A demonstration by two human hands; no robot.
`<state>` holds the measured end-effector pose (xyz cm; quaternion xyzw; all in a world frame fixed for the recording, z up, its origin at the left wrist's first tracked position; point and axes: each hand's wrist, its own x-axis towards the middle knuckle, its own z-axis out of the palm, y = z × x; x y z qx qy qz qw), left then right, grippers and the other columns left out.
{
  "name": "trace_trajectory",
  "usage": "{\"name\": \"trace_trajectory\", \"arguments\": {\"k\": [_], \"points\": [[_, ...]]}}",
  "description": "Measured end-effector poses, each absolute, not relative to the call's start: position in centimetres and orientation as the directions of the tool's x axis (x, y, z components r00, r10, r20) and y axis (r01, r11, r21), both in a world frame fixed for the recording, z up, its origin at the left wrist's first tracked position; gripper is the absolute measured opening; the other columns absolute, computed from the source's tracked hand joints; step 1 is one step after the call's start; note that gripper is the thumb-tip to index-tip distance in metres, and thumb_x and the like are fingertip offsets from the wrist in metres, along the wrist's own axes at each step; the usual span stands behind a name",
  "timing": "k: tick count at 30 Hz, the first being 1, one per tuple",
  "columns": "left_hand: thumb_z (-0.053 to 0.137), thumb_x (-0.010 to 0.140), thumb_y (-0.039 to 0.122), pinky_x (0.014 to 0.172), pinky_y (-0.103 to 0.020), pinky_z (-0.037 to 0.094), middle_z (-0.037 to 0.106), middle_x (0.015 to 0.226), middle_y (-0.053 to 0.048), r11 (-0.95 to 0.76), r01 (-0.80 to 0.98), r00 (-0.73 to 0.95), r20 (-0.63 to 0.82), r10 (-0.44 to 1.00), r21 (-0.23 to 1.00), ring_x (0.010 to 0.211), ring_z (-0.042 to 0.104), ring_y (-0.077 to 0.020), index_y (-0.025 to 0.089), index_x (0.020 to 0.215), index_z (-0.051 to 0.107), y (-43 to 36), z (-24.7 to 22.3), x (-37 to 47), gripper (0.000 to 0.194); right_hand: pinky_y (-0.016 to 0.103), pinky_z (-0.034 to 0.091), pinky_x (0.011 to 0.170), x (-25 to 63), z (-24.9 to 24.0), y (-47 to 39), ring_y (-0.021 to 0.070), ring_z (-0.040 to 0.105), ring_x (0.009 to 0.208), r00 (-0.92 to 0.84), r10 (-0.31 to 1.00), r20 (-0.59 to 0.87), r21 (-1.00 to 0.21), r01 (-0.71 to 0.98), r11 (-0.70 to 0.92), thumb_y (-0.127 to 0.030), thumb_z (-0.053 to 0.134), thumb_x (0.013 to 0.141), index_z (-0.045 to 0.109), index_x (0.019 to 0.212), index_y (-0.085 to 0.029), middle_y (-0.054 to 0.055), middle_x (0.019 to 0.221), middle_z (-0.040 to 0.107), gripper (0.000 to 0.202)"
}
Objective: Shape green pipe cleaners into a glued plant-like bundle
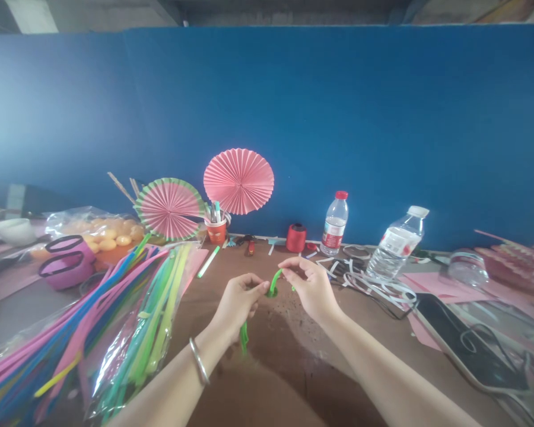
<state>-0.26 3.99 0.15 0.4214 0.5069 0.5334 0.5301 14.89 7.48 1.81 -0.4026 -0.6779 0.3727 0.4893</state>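
Note:
Above the middle of the brown table, a bright green pipe cleaner [276, 281] is stretched between my two hands. My left hand [239, 303], with a silver bangle on its wrist, is closed on it, and a green end hangs down below the fingers. Thumb and index finger of my right hand [309, 287] pinch the bent upper end. The part inside my left fingers is hidden. Nearest on the left lies a clear bag of green and yellow pipe cleaners [153, 320], beside loose pink and blue ones [82, 296].
Pink paper fans [239, 181] stand behind an orange cup of pens [216, 230]. A green-capped marker [208, 262], a red thread spool [296, 238], two water bottles [334, 228], tangled white cords [369, 281] and a phone-like dark device [467, 341] lie around. Purple scissors [69, 264] lie left.

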Motion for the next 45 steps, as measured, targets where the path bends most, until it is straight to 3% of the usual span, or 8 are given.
{"name": "trace_trajectory", "arguments": {"k": [5,13,17,24,31,36,40,45], "points": [[0.067,0.065,0.039,0.036,-0.017,0.010,0.036,0.044,0.009,0.095,-0.158,0.034,-0.091,0.995,0.983,0.034,0.020,-0.0009,0.015,0.061,0.053,3.6,0.5,-0.2,0.028,0.026,0.044,0.060,14.9,0.8,8.6,0.0129,0.054,0.060,-0.228,0.925,0.304,-0.947,0.035,0.320,-0.026,0.056,0.073,0.061,0.078,-0.017,0.001,0.067,0.061,0.012],[0.067,0.068,0.033,0.036,-0.015,0.008,0.034,0.045,0.010,0.177,-0.341,0.193,-0.115,0.974,0.923,0.034,0.019,-0.0004,0.017,0.064,0.044,3.5,0.8,-0.6,0.028,0.024,0.040,0.056,14.6,-0.7,9.2,0.0110,0.051,0.056,-0.279,0.935,0.217,-0.976,-0.078,0.203,-0.026,0.059,0.071,0.060,0.079,-0.015,0.000,0.064,0.060,0.013],[0.071,0.064,0.021,0.036,-0.015,0.010,0.046,0.055,0.008,0.122,-0.402,0.190,-0.048,0.981,0.908,0.036,0.020,0.0012,0.018,0.070,0.045,3.6,0.7,-0.8,0.027,0.022,0.037,0.054,14.3,-0.8,8.7,0.0100,0.048,0.055,-0.286,0.940,0.186,-0.982,-0.025,0.186,-0.024,0.059,0.072,0.061,0.077,-0.015,-0.001,0.062,0.059,0.011],[0.065,0.068,0.015,0.037,-0.014,0.011,0.047,0.060,0.007,0.088,-0.428,0.198,-0.001,0.980,0.899,0.039,0.019,0.0009,0.018,0.074,0.044,3.4,0.6,-0.9,0.022,0.020,0.032,0.048,13.3,-1.1,7.4,0.0083,0.042,0.050,-0.329,0.917,0.225,-0.972,-0.012,0.234,-0.025,0.059,0.072,0.063,0.071,-0.015,-0.003,0.058,0.055,0.010],[0.057,0.075,0.019,0.036,-0.015,0.010,0.029,0.050,0.010,0.130,-0.428,0.282,-0.005,0.959,0.895,0.039,0.014,-0.0012,0.018,0.069,0.045,3.5,0.5,-0.9,0.014,0.019,0.033,0.048,13.3,-1.1,6.7,0.0085,0.043,0.051,-0.289,0.926,0.241,-0.963,0.050,0.266,-0.020,0.054,0.072,0.064,0.073,-0.016,-0.003,0.057,0.054,0.011],[0.057,0.076,0.020,0.037,-0.015,0.010,0.030,0.051,0.010,0.088,-0.468,0.216,0.017,0.976,0.880,0.039,0.014,-0.0012,0.017,0.068,0.044,3.6,0.6,-0.8,0.015,0.019,0.037,0.050,13.1,-1.5,6.9,0.0110,0.049,0.055,-0.269,0.933,0.239,-0.952,0.123,0.279,-0.019,0.051,0.073,0.062,0.075,-0.017,-0.001,0.061,0.059,0.011],[0.059,0.075,0.020,0.037,-0.015,0.010,0.032,0.053,0.010,0.042,-0.473,0.144,0.030,0.989,0.880,0.039,0.016,-0.0006,0.017,0.078,0.049,3.8,0.5,-0.8,0.011,0.020,0.039,0.052,13.0,-1.8,6.7,0.0115,0.051,0.055,-0.272,0.928,0.255,-0.933,0.184,0.310,-0.020,0.051,0.074,0.060,0.076,-0.018,-0.001,0.062,0.060,0.010],[0.063,0.072,0.022,0.036,-0.014,0.011,0.041,0.059,0.008,0.014,-0.446,0.113,0.041,0.993,0.895,0.039,0.020,0.0008,0.018,0.091,0.052,3.9,0.4,-0.7,0.023,0.021,0.038,0.052,12.9,-2.0,6.5,0.0122,0.051,0.057,-0.277,0.912,0.302,-0.893,0.253,0.373,-0.020,0.052,0.074,0.061,0.072,-0.018,0.000,0.063,0.061,0.010]]}}
